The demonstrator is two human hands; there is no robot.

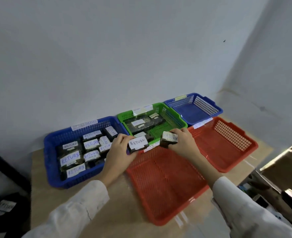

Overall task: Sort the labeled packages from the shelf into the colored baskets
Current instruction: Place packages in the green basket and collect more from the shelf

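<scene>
Two dark packages, one in each of my hands, over the row of baskets on the brown table (114,212). My left hand (119,146) grips the left package (138,144) by its left end, fingers curled over the top and thumb at its near side. Its white label faces up and reads RETURN. My right hand (183,143) grips the right package (169,139) from its right side, fingers wrapped round it. Its label is tilted and also seems to read RETURN. The two packages are just beside each other, not touching, above the far rim of the near red basket (167,186), where it meets the green basket (181,120).

Left of my left hand is the big blue basket (46,157), holding a batch of dark packs (76,157) whose labels read RETURN. The green basket, against the wall (107,57), holds a few wrapped packs (138,124); their small labels are too blurred to read. Right of it stands the small blue basket (191,112), and in front of that the far red basket (215,148), just beside the near red one. Paper tags (84,124) sit on the far rims of the big blue, green and small blue baskets; their writing cannot be made out. Both my arms are in pale sleeves (76,208). At lower left, off the table, another labelled pack (5,206) lies on something dark.
</scene>
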